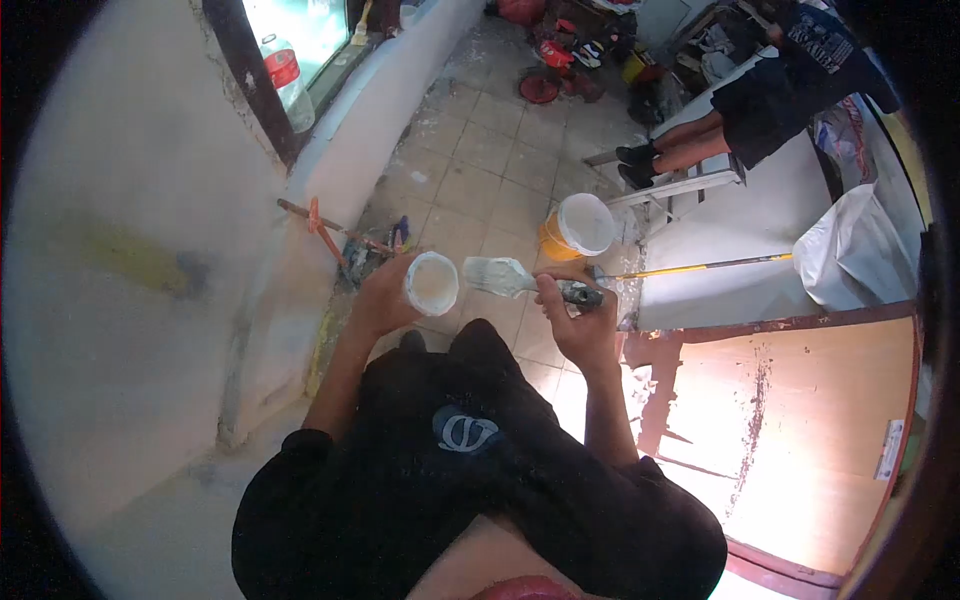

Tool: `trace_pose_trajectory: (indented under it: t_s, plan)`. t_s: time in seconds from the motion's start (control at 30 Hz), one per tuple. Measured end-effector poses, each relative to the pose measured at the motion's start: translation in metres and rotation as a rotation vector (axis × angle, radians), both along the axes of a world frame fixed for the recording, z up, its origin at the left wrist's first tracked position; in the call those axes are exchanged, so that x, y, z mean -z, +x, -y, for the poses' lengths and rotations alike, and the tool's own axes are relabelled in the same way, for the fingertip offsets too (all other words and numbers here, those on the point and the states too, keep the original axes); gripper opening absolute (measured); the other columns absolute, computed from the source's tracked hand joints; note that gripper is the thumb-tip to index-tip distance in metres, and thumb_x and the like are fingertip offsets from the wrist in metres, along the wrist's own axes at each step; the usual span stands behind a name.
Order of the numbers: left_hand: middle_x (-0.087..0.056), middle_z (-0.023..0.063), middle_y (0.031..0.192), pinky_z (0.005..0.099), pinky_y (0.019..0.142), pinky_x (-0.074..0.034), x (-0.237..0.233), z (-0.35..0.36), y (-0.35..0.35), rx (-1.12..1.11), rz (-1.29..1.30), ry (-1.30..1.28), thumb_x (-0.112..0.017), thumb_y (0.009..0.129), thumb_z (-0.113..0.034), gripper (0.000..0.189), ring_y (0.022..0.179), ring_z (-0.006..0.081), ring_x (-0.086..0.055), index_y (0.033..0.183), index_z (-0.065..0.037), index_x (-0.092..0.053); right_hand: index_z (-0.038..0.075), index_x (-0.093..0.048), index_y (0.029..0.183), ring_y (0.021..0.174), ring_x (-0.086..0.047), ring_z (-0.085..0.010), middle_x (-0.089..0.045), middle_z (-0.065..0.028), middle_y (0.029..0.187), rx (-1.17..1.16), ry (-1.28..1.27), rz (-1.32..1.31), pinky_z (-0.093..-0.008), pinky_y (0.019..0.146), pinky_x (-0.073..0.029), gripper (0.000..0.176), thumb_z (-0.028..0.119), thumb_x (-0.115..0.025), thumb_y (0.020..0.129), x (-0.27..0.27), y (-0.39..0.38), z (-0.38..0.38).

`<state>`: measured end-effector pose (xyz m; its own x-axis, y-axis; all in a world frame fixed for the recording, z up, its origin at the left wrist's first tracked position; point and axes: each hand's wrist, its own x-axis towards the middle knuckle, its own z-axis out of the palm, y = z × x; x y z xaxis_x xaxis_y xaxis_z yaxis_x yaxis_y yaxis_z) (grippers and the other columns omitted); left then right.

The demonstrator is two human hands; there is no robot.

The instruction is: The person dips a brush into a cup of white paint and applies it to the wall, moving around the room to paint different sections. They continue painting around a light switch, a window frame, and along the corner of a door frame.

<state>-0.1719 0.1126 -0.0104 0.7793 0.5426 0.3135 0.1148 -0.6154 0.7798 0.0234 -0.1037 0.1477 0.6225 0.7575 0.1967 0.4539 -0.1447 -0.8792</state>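
Observation:
My left hand (384, 296) is wrapped round a small plastic cup (433, 284) with a white, smeared rim; something pale is inside it. In my right hand (586, 325) is a paintbrush (508, 277), gripped by its dark, paint-spotted handle. White paint coats the bristles, which point left toward the cup, a small gap apart from its rim. Beyond my hands, a yellow bucket (561, 238) with a whitish top stands on the tiled floor.
A person (760, 110) in dark clothes stands on a ladder (690, 186) at upper right. A long pole (700, 267) reaches across the right side. A worn door panel (790, 430) is at lower right. A plastic bottle (288, 85) stands on the window ledge; clutter (565, 55) lies at the back.

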Motion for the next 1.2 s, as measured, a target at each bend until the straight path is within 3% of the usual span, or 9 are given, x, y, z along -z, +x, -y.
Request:
trace_pose_trajectory:
  t_s: [0.17,0.23,0.33,0.53,0.67,0.87,0.97,1.07,1.2]
  plan:
    - [-0.072,0.0160,0.128,0.0463,0.102,-0.056,-0.010,0.011,0.012,0.014,0.040,0.041,-0.092,0.076,-0.028,0.068,0.120,0.0390,-0.069,0.136,-0.010,-0.066,0.000,-0.079,0.109,0.076,-0.073,-0.0106,-0.079,-0.0063,0.086,-0.020,0.036,-0.163,-0.0271,0.071,-0.057,0.019,0.017,-0.073,0.103,0.001,-0.006,-0.004]
    - [-0.072,0.0152,0.126,0.0465,0.100,-0.057,-0.013,0.016,0.015,0.027,-0.006,-0.030,-0.094,0.075,-0.029,0.069,0.119,0.0387,-0.070,0.135,-0.009,-0.066,0.000,-0.079,0.109,0.075,-0.073,-0.0108,-0.079,-0.0071,0.085,-0.018,-0.001,-0.167,-0.0274,0.071,-0.057,0.020,0.018,-0.074,0.102,0.014,-0.011,-0.003]
    - [-0.073,0.0151,0.123,0.0466,0.097,-0.058,-0.004,0.018,0.022,0.088,0.105,0.085,-0.096,0.073,-0.029,0.070,0.115,0.0385,-0.071,0.134,-0.009,-0.066,0.002,-0.079,0.109,0.072,-0.071,-0.0114,-0.078,-0.0088,0.084,-0.058,-0.019,-0.095,-0.0287,0.070,-0.056,0.022,0.021,-0.075,0.101,0.028,-0.009,-0.014]
    - [-0.075,0.0151,0.119,0.0447,0.094,-0.058,0.002,0.029,0.027,0.133,0.075,-0.179,-0.095,0.073,-0.024,0.066,0.112,0.0363,-0.073,0.131,-0.010,-0.067,0.002,-0.079,0.111,0.073,-0.068,-0.0133,-0.078,-0.0114,0.087,-0.085,-0.057,-0.068,-0.0327,0.068,-0.055,0.027,0.028,-0.076,0.102,0.027,-0.020,-0.007]
    - [-0.075,0.0152,0.117,0.0446,0.094,-0.058,-0.023,0.036,0.036,0.182,0.035,-0.068,-0.096,0.073,-0.027,0.065,0.111,0.0356,-0.073,0.128,-0.009,-0.067,0.000,-0.076,0.117,0.079,-0.070,-0.0191,-0.078,-0.0161,0.094,-0.084,-0.100,-0.128,-0.0353,0.075,-0.056,0.034,0.032,-0.072,0.105,0.030,-0.015,0.001]
    - [-0.074,0.0144,0.112,0.0426,0.090,-0.058,-0.027,0.048,0.044,0.197,0.100,0.021,-0.095,0.076,-0.019,0.055,0.105,0.0350,-0.073,0.121,-0.006,-0.066,0.001,-0.074,0.121,0.094,-0.073,-0.0278,-0.077,-0.0200,0.106,-0.115,-0.116,-0.189,-0.0410,0.089,-0.056,0.041,0.038,-0.063,0.109,0.027,-0.015,0.012]
    - [-0.074,0.0144,0.111,0.0409,0.090,-0.058,-0.031,0.050,0.045,0.239,0.051,-0.227,-0.094,0.077,-0.014,0.053,0.105,0.0308,-0.073,0.121,-0.006,-0.066,0.001,-0.073,0.126,0.096,-0.073,-0.0271,-0.077,-0.0191,0.108,-0.138,-0.050,-0.190,-0.0404,0.090,-0.055,0.040,0.036,-0.064,0.109,0.034,-0.015,0.016]
    - [-0.074,0.0159,0.112,0.0426,0.093,-0.057,-0.024,0.053,0.046,0.232,0.066,-0.159,-0.094,0.076,-0.017,0.055,0.106,0.0339,-0.073,0.122,-0.005,-0.066,0.002,-0.073,0.127,0.101,-0.073,-0.0234,-0.078,-0.0176,0.111,-0.163,-0.062,-0.189,-0.0381,0.092,-0.055,0.037,0.033,-0.066,0.108,0.035,-0.011,0.019]
    - [-0.074,0.0173,0.114,0.0465,0.096,-0.056,-0.003,0.045,0.047,0.228,0.007,0.061,-0.095,0.076,-0.024,0.060,0.107,0.0392,-0.072,0.124,-0.004,-0.065,0.004,-0.072,0.130,0.094,-0.074,-0.0263,-0.078,-0.0185,0.109,-0.147,-0.066,-0.152,-0.0389,0.086,-0.056,0.039,0.035,-0.064,0.108,0.037,-0.010,0.021]
